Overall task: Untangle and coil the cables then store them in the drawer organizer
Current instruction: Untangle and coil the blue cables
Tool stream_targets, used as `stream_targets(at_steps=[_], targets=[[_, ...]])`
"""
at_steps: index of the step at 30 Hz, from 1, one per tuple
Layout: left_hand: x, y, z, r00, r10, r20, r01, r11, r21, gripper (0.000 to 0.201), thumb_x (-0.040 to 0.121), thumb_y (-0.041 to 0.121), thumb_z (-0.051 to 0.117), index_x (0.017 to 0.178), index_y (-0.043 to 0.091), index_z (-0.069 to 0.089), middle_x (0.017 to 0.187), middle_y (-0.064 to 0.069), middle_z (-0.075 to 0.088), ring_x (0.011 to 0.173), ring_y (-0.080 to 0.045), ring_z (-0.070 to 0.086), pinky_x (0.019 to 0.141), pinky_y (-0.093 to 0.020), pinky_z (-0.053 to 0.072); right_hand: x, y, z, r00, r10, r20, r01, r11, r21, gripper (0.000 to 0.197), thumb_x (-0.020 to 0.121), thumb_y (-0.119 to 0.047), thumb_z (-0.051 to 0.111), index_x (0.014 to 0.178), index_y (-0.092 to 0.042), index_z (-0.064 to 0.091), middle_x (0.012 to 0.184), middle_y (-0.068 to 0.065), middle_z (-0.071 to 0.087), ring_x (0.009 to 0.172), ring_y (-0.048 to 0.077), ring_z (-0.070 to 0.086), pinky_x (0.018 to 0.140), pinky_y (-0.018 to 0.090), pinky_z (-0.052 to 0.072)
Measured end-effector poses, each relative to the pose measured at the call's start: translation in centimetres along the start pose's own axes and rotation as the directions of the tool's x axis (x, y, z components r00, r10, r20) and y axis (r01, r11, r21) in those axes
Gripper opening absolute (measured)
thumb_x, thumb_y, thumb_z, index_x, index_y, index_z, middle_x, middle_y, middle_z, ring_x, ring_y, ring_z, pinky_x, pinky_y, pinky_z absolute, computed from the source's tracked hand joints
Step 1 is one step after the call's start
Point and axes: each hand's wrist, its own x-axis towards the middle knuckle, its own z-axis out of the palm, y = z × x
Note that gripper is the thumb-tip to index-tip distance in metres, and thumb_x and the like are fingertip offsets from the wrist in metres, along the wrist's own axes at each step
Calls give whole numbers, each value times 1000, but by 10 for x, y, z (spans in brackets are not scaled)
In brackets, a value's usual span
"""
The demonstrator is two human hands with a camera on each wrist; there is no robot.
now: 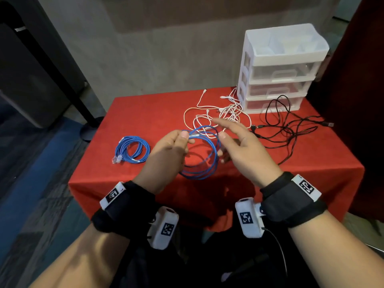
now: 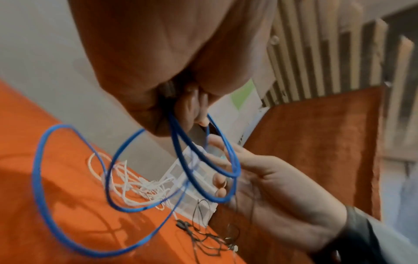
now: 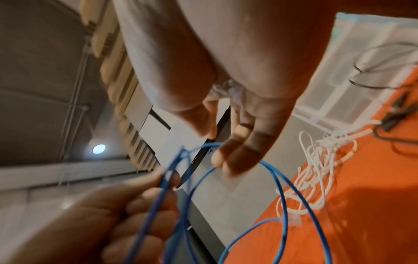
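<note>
Blue cable (image 1: pixel 200 154) half-coiled in the air over the near middle of the red table (image 1: pixel 145 113).

The left hand (image 1: pixel 168 150) pinches the gathered loops at their top, and its palm hides where the strands meet; in the left wrist view they vanish between curled fingers. The right hand (image 1: pixel 239 146) is spread, fingers straight, beside the loops; whether it touches them is blurred. A second, coiled blue cable (image 1: pixel 132 149) lies to the left, with bare cloth around it. The white cables (image 1: pixel 222 113) and black cables (image 1: pixel 284 125) sprawl tangled before the drawer organizer (image 1: pixel 278 65) at the far right corner, one black plug reaching the right edge.
</note>
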Motion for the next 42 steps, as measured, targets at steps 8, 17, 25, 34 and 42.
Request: stream_targets(at_steps=[8, 17, 25, 34, 42], targets=[[-9, 20, -18, 966, 175, 191, -250, 825, 507, 39, 107, 31, 45, 72, 38, 58, 50, 13, 44, 43, -4, 34, 47, -21, 32, 17, -6, -1, 991, -76, 106, 107, 939, -326, 15, 99, -21, 64, 89, -23, 75, 66, 1, 70, 61, 17, 62, 67, 38, 53], [-1, -1, -33, 988, 149, 24, -147, 906, 397, 34, 102, 43, 45, 77, 29, 62, 54, 14, 46, 46, -7, 36, 49, -27, 31, 17, -11, -17, 997, -14, 80, 40, 944, -328, 22, 98, -27, 66, 79, -19, 71, 66, 1, 73, 58, 14, 57, 62, 31, 44], [-10, -20, -6, 970, -147, -192, 109, 975, -194, 31, 110, 33, 38, 90, 14, 53, 52, 12, 33, 42, -3, 27, 41, -18, 27, 2, 5, 3, 988, 129, 84, -127, 991, -35, 20, 103, -11, 57, 88, 1, 62, 70, 9, 64, 58, 22, 61, 52, 28, 51], [-14, -15, 20, 912, -386, -140, 253, 796, -550, 29, 109, 32, 41, 89, 14, 55, 89, -12, 59, 71, -17, 68, 51, -27, 57, -13, 5, 31, 992, 122, 18, -121, 925, 360, 17, 106, -9, 51, 95, 2, 57, 95, 32, 66, 87, 30, 70, 73, 29, 60], [-9, -16, 23, 928, -326, -179, 209, 855, -475, 32, 109, 35, 39, 88, 18, 56, 83, -5, 71, 66, -14, 68, 65, -32, 53, -20, 6, 36, 988, 135, 74, -154, 890, 430, 17, 102, -5, 55, 102, 6, 67, 96, 11, 76, 84, 16, 68, 75, 24, 54]])
